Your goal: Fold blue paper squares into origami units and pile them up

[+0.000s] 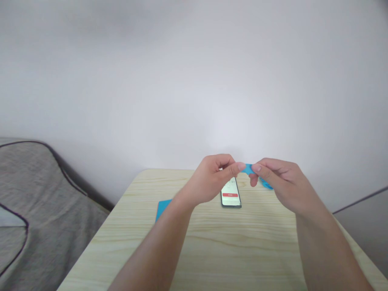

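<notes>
A small blue piece (247, 169), soft-looking and flat, is pinched between both hands above the far part of the table; its material I cannot make out. My left hand (214, 178) grips its left end between thumb and fingers. On the other end, the thumb and forefinger of my right hand (281, 182) are closed, with a lower finger curled beneath. More blue material (266, 184) shows just under my right hand, partly hidden by it. Behind my left hand lies a phone (230, 201) with a lit screen and a red button.
Partly covered by my left forearm, a flat blue sheet (163, 208) lies on the light wooden table (236, 242). A white wall (188, 89) rises behind the table. To the left is grey fabric (45, 210) with dark piping.
</notes>
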`<move>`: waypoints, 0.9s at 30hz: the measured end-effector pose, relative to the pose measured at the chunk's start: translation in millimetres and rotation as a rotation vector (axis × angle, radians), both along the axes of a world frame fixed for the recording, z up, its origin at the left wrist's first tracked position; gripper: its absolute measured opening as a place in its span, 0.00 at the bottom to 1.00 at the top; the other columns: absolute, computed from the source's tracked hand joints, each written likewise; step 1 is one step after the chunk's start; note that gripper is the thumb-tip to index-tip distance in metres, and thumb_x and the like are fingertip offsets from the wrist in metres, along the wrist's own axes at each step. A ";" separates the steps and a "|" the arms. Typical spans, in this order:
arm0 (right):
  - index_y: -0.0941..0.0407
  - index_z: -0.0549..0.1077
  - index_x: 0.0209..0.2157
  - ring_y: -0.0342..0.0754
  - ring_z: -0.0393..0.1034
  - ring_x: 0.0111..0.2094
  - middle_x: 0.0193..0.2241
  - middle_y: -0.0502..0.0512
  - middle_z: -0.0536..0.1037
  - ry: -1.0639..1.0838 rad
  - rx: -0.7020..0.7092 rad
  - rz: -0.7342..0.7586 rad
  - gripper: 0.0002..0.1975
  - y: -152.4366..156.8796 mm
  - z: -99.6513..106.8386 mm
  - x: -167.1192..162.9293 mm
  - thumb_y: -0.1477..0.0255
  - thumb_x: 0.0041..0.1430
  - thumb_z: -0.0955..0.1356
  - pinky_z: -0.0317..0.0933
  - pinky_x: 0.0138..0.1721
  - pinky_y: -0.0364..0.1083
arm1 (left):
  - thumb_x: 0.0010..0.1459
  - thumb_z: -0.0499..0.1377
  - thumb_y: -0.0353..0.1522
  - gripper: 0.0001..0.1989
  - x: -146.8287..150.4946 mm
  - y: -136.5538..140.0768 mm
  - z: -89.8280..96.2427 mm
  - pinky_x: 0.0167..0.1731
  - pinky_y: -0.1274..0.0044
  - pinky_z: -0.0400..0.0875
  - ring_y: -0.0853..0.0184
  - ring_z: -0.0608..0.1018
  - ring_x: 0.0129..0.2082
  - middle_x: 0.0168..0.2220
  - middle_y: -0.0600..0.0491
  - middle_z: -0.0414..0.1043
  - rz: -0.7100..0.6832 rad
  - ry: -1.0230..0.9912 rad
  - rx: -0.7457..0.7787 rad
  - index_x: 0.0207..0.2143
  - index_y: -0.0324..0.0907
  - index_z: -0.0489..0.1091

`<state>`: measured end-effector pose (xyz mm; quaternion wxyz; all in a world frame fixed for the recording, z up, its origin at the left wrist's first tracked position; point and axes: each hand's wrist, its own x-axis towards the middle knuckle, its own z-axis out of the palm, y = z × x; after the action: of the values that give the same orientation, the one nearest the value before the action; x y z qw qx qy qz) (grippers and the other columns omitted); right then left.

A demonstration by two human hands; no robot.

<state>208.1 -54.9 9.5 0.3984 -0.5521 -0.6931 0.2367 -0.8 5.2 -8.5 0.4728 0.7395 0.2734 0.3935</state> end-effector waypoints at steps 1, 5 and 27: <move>0.53 0.78 0.27 0.44 0.62 0.24 0.24 0.49 0.75 0.009 -0.007 -0.006 0.23 0.5 -0.4 0.5 0.52 0.68 0.66 0.55 0.28 0.46 | 0.66 0.59 0.48 0.23 -0.2 0.2 0.0 0.25 0.76 0.51 0.72 0.57 0.25 0.24 0.58 0.56 -0.003 0.004 0.001 0.25 0.40 0.66; 0.53 0.78 0.27 0.44 0.62 0.24 0.24 0.50 0.76 0.040 -0.050 -0.008 0.24 2.5 -3.1 5.0 0.52 0.69 0.64 0.54 0.29 0.47 | 0.67 0.57 0.47 0.22 -1.6 1.6 -0.5 0.26 0.77 0.54 0.72 0.60 0.26 0.24 0.58 0.59 0.023 0.001 0.024 0.27 0.41 0.67; 0.54 0.77 0.26 0.46 0.71 0.30 0.27 0.52 0.78 0.269 -0.053 0.076 0.21 7.7 -10.0 6.2 0.57 0.70 0.66 0.62 0.36 0.46 | 0.68 0.57 0.46 0.24 1.7 10.1 -7.1 0.30 0.76 0.58 0.73 0.64 0.26 0.22 0.58 0.61 -0.028 -0.084 -0.046 0.24 0.40 0.66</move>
<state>214.3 -47.2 -0.5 0.4636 -0.4991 -0.6474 0.3419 0.8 15.4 -15.6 0.5061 0.7150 0.2518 0.4114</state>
